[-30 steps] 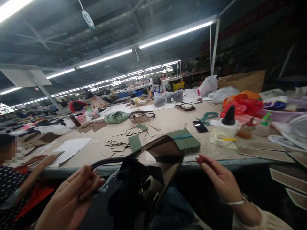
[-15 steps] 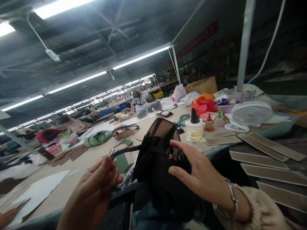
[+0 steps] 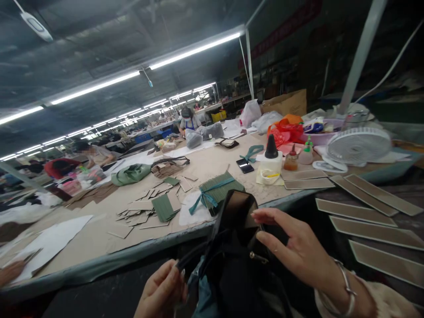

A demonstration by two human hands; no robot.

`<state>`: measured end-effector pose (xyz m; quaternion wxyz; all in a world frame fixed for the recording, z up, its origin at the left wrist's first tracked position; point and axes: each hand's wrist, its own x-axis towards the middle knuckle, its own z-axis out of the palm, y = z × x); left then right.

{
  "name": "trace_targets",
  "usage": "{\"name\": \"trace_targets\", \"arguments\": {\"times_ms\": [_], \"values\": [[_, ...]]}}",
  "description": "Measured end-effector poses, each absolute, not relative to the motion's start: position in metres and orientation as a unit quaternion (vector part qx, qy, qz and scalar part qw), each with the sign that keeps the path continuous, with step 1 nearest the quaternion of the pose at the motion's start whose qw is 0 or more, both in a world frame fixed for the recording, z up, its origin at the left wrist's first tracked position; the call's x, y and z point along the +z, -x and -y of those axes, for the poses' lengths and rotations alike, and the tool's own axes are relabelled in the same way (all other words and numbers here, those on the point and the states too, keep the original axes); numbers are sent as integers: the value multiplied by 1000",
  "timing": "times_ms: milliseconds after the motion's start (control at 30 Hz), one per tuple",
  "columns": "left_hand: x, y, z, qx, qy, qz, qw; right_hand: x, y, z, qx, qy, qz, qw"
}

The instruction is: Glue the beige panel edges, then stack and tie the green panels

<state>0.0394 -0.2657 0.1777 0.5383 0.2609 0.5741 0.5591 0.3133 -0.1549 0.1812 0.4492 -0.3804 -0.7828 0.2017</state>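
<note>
A black bag (image 3: 235, 274) with a brown panel (image 3: 243, 207) at its top and a small metal zipper pull (image 3: 258, 257) is held low in front of me, below the table edge. My left hand (image 3: 165, 287) pinches a black strap (image 3: 192, 256) on the bag's left side. On the other side, my right hand (image 3: 294, 247) has its thumb and fingers curved around the bag's upper right edge; the contact at the fingertips is partly hidden. Teal cloth (image 3: 203, 296) shows beside the bag near my left hand.
On the table (image 3: 109, 249) lie green strips tied with teal ribbon (image 3: 220, 192), loose rectangular pieces (image 3: 142, 212), a phone (image 3: 245, 165), a white glue bottle (image 3: 270, 165) and a fan (image 3: 359, 148). Brown panels (image 3: 374, 229) are spread at right. Another person's hand (image 3: 13, 271) is at far left.
The bag has come down toward me and off the table edge, uncovering the tied green strips and phone. Both hands moved with it, the left one lower and to the right.
</note>
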Motion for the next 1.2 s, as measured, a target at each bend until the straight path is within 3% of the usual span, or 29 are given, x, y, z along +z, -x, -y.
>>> {"name": "trace_targets", "arguments": {"times_ms": [167, 300, 500, 600, 800, 967, 1200], "values": [[158, -29, 257, 506, -338, -612, 505, 169, -293, 146, 202, 383, 820, 375], [151, -16, 256, 466, -400, -670, 416, 156, -260, 147, 193, 387, 823, 367], [135, -5, 250, 328, -536, -777, 29, 137, -227, 142, 234, 354, 825, 374], [144, -20, 245, 231, -642, -727, -77, 133, -218, 138, 242, 345, 823, 380], [177, -55, 226, 166, -726, -664, -66, 135, -210, 136, 260, 335, 826, 371], [171, -59, 203, 137, -715, -684, 47, 145, -227, 142, 207, 332, 814, 429], [176, -51, 195, 143, -694, -701, 76, 146, -267, 166, 236, 346, 846, 329]]}}
